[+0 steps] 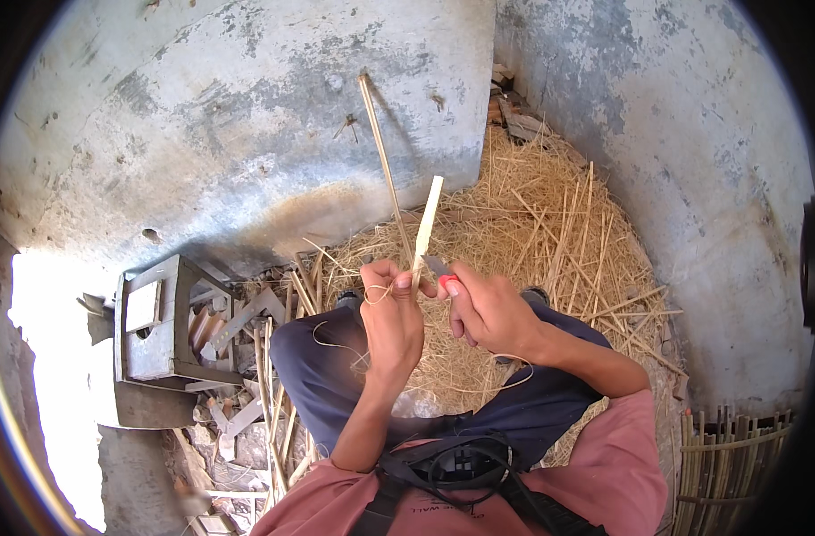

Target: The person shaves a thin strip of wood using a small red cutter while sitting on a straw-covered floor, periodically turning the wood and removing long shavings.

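My left hand (395, 322) is closed around a pale bamboo strip (429, 219), which points up and away from me. A longer, thin bamboo stick (385, 161) also runs down to these fingers, though I cannot tell whether it is joined to the pale strip. In my right hand (495, 314) is a knife (436, 265) with a red handle, its grey blade touching or very near the strip just above my left fingers. Thin curled bamboo slivers (340, 344) hang around both hands and over my lap.
Straw-like shavings (479, 237) and loose sticks (559, 241) cover the floor ahead. To the left stands a battered box frame (175, 317) among scraps. A bundle of upright bamboo sticks (729, 464) is at lower right. Worn walls (264, 107) close in ahead and right.
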`<state>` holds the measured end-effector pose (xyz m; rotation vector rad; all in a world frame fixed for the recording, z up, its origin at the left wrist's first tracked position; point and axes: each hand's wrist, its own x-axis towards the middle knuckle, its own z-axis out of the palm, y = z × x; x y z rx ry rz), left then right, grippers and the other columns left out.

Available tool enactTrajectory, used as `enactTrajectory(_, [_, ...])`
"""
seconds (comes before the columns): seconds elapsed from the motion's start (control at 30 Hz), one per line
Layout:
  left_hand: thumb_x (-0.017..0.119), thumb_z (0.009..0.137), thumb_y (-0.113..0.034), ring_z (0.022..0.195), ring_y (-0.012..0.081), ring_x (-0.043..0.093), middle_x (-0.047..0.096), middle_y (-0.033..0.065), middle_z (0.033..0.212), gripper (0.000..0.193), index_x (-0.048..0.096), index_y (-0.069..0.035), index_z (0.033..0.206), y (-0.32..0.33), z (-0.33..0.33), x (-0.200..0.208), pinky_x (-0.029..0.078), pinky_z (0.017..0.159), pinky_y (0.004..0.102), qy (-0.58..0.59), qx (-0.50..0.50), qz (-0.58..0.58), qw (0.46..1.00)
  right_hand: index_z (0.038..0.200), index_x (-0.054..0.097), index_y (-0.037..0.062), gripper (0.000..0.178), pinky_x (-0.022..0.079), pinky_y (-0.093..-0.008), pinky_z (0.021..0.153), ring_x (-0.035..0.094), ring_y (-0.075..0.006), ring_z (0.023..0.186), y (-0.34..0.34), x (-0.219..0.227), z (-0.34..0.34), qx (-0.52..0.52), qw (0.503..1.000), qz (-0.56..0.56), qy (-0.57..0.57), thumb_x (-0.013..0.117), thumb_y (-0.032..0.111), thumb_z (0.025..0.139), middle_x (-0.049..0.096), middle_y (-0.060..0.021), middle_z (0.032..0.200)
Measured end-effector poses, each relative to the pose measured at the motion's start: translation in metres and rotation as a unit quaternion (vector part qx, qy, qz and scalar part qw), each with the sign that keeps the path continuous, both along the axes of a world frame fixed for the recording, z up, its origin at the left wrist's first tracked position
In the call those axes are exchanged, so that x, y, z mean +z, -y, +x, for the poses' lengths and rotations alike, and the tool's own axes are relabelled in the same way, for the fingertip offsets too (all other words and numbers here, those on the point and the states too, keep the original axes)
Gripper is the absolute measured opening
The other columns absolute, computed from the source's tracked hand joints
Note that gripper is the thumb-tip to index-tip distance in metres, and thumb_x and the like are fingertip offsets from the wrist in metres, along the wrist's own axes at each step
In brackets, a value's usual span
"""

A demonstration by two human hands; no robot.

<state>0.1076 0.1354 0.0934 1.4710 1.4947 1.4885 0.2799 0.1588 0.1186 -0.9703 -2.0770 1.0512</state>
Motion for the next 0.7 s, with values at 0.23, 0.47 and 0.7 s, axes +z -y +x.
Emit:
enactTrajectory(0.23, [0.046, 0.116, -0.021, 0.056, 0.0109, 0.050, 0.072, 0.0134, 0.080, 0.022, 0.040, -0.001, 0.110, 0.000, 0.004, -0.002, 0.043, 0.052, 0.0290, 0.034, -0.017, 0.010, 0.999, 0.110, 0.052, 0.0012, 0.014, 0.050, -0.0431, 0.049, 0.067, -0.0319, 0.052, -0.005, -0.027, -0.002, -0.039, 0.991, 0.119, 0.043, 0.048, 0.014, 0.111, 0.063, -0.0140, 0.060])
enactTrajectory(0.47, [0.045, 0.117, -0.030, 0.046, 0.0058, 0.045, 0.069, 0.0115, 0.079, 0.029, 0.040, -0.003, 0.108, -0.001, 0.004, -0.007, 0.034, 0.041, 0.0242, 0.065, -0.010, 0.007, 0.998, 0.110, 0.052, -0.0002, 0.020, 0.046, -0.0530, 0.047, 0.063, -0.0432, 0.052, -0.001, -0.025, -0.006, -0.048, 0.991, 0.122, 0.034, 0.053, 0.020, 0.110, 0.059, -0.0217, 0.058])
enactTrajectory(0.7, [0.046, 0.114, -0.009, 0.059, 0.0145, 0.060, 0.073, 0.0154, 0.080, 0.012, 0.040, -0.001, 0.108, 0.000, 0.005, 0.003, 0.047, 0.054, 0.0311, 0.053, -0.004, -0.028, 0.998, 0.110, 0.049, 0.0004, 0.020, 0.046, -0.0545, 0.048, 0.063, -0.0439, 0.053, 0.000, -0.021, -0.007, -0.047, 0.987, 0.145, 0.054, 0.052, 0.020, 0.110, 0.058, -0.0217, 0.058])
